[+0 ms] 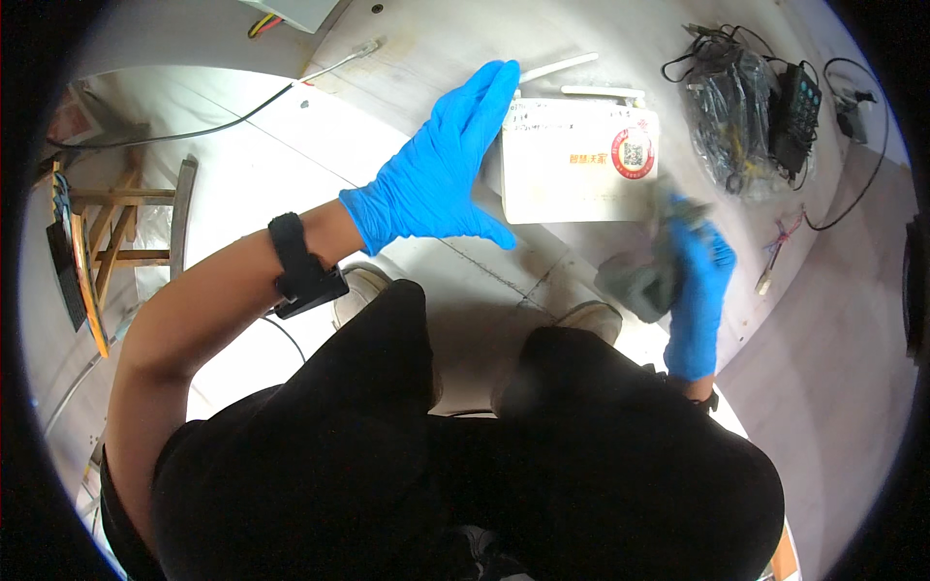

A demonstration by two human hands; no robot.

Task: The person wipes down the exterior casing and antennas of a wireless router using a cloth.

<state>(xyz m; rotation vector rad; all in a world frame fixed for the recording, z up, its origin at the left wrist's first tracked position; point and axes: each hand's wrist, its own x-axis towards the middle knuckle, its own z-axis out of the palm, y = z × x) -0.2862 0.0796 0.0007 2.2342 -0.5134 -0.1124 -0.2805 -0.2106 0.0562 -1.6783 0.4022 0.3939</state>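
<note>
A white router (557, 184) with two white antennas at its far edge lies flat, a round red-and-white sticker with a square code on its top. Beside its left edge my left hand (441, 169), in a blue glove, is spread with the thumb apart from the fingers. The fingertips are by the far left corner; whether they touch the casing I cannot tell. In my blue-gloved right hand (699, 281), just off the router's near right corner, is a grey cloth (639, 281). The cloth and the fingers around it are partly smeared by motion.
At the far right lie a clear plastic bag (731, 121), a black remote control (800, 111) and tangled black cables. A cable with a plug (363, 48) stretches across the far left. Wooden furniture (131, 228) stands at the left, and a light-coloured box (300, 12) with coloured wires at the top.
</note>
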